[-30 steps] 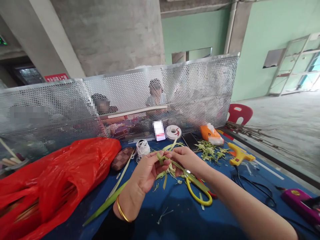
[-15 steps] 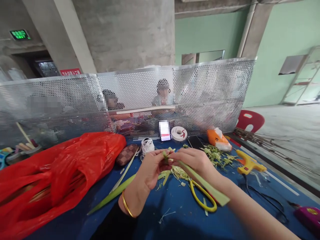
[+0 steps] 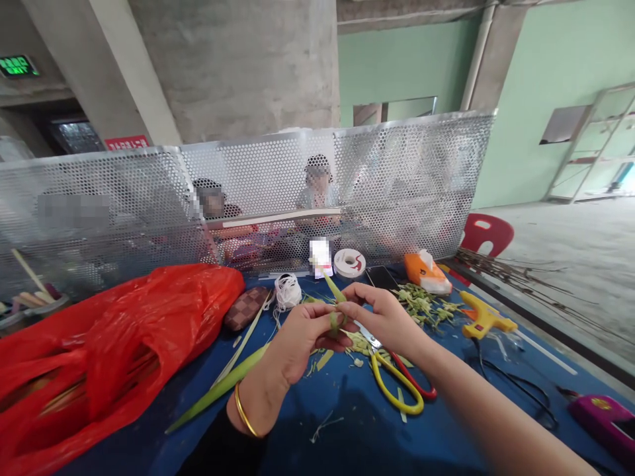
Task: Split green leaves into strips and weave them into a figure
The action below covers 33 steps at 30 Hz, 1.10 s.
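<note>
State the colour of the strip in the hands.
The strip is light green, best seen in the head view.

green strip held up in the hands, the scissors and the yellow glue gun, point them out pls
Green strip point(image 3: 335, 289): head view, on its raised upper length
Scissors point(image 3: 376, 344): head view, on the metal around the pivot
Yellow glue gun point(image 3: 484, 318): head view, on the body

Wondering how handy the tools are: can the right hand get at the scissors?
Probably yes: the scissors lie close by, largely uncovered, though the right hand holds a leaf strip.
</note>
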Each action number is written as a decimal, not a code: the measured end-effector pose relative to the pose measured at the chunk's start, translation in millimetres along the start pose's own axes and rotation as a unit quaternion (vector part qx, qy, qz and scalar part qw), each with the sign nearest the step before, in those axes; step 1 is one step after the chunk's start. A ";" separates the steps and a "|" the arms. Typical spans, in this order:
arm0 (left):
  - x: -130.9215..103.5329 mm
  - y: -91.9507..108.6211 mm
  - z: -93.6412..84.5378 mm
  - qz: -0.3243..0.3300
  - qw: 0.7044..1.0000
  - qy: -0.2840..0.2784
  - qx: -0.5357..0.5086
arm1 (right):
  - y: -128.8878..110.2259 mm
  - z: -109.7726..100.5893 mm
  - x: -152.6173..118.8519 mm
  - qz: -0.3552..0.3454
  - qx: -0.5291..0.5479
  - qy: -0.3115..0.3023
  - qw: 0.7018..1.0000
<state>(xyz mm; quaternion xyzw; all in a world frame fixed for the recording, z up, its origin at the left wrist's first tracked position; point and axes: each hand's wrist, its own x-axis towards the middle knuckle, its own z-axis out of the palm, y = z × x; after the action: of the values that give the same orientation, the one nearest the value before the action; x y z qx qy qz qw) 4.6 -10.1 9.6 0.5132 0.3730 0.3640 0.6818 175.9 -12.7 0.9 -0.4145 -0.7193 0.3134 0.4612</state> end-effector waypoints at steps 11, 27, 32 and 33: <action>4.7 -1.8 -4.8 -0.037 0.999 -0.034 -0.021 | -0.9 1.3 0.5 0.057 0.039 -0.014 0.998; 2.2 -1.5 -2.1 -0.047 0.998 -0.018 -0.048 | -11.1 -28.5 -4.3 0.077 0.213 -0.094 0.970; -0.9 -0.2 2.8 -0.042 0.998 -0.023 -0.035 | -11.9 -31.2 -7.3 0.085 0.265 -0.162 0.947; -1.2 -0.7 3.6 -0.042 0.998 -0.024 -0.037 | -11.6 -28.1 -7.0 0.075 0.249 -0.149 0.954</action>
<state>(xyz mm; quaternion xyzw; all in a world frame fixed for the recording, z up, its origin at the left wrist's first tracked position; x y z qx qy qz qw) 7.3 -12.8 9.8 0.4805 0.3638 0.3362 0.7237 199.9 -22.2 18.3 -0.2880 -0.6460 0.5743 0.4122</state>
